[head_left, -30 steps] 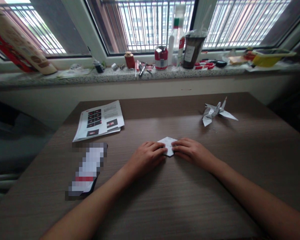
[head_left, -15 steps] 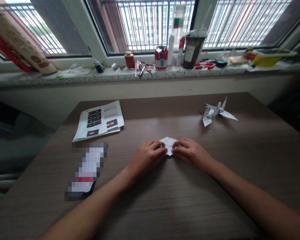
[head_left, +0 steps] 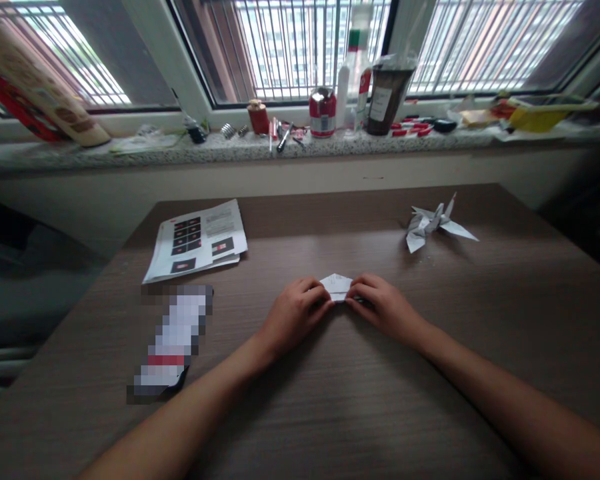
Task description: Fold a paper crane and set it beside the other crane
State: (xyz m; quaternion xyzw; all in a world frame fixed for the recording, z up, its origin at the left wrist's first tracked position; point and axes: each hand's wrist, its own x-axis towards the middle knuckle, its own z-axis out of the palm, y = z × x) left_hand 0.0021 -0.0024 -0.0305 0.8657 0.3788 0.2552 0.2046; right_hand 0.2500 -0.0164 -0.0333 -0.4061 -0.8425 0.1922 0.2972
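A small piece of folded white paper (head_left: pixel 337 285) lies at the middle of the table between my two hands. Its far side comes to a blunt peak, and a crease runs across it near the front edge. My left hand (head_left: pixel 303 307) pinches the left end with curled fingers, and my right hand (head_left: pixel 377 300) pinches the right end the same way. The fingertips cover both ends of the paper. Toward the back right stands a folded paper crane (head_left: pixel 436 223), touched by neither hand.
Printed sheets (head_left: pixel 200 240) lie at the back left of the brown table (head_left: pixel 300 400). A phone (head_left: pixel 173 343), blurred out, is beside my left forearm. On the stone windowsill (head_left: pixel 153 159) stand a red can (head_left: pixel 323 113), a dark cup (head_left: pixel 387 100) and a bottle (head_left: pixel 353 87).
The front point of the paper no longer shows; its near edge is now straight, folded over between my fingers. Both hands have stayed almost in place.
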